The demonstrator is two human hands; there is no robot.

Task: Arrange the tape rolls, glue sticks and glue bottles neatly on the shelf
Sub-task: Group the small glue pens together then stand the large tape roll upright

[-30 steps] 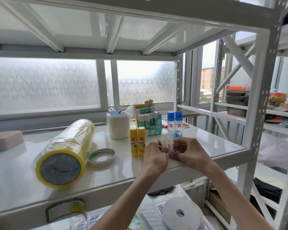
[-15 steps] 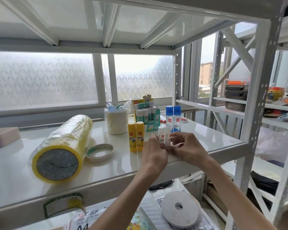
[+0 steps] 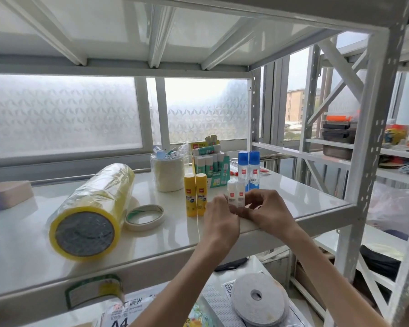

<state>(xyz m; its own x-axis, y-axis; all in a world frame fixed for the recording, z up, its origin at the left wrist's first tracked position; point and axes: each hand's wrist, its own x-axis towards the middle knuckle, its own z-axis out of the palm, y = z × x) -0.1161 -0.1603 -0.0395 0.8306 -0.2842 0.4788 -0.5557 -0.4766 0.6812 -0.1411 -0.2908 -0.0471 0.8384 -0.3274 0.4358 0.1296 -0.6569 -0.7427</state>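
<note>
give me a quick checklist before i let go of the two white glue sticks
1. White glue sticks upright, side by side: ok.
2. Bases flat on the shelf: cannot tell, the left hand and right hand hide them.
3. Room from the front edge: not ok, the pair sits close to it.
4. Lined up with the yellow glue sticks: ok, roughly the same row, a small gap between.
5. Clear of the blue-capped bottles behind: ok, those stand upright just behind.
6. Flat tape roll out of the way: ok, it lies well to the left.
</note>
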